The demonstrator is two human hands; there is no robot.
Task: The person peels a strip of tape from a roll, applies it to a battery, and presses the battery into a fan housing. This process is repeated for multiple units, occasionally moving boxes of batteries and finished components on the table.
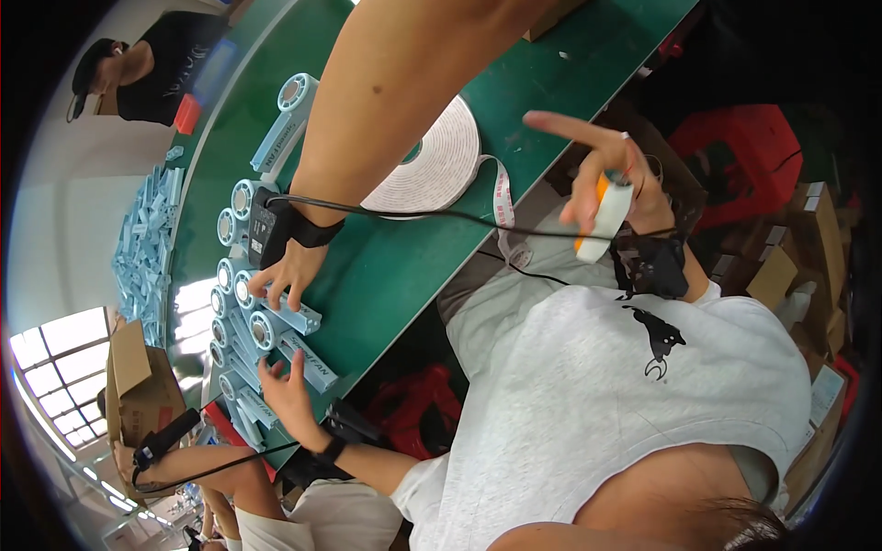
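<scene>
My left hand [288,404], with a dark band at the wrist, is at the table edge. Its fingers are apart beside a light-blue handheld fan [314,365]; whether they touch it I cannot tell. My right hand [634,193] is over my lap, holding a white and orange roll [606,220] that looks like tape, its index finger stretched out. Another person's forearm [395,83] crosses from the top, a black wrist device [269,230] on it. That person's hand [292,275] rests over another fan [299,317]. Several more fans lie in a row.
A large white coiled strip [455,156] lies on the green table [404,275], its loose end over the edge. Light-blue parts [147,239] are piled at far left. A cable [432,220] spans between wrist devices. Red stool [749,151] and cartons [813,239] stand right.
</scene>
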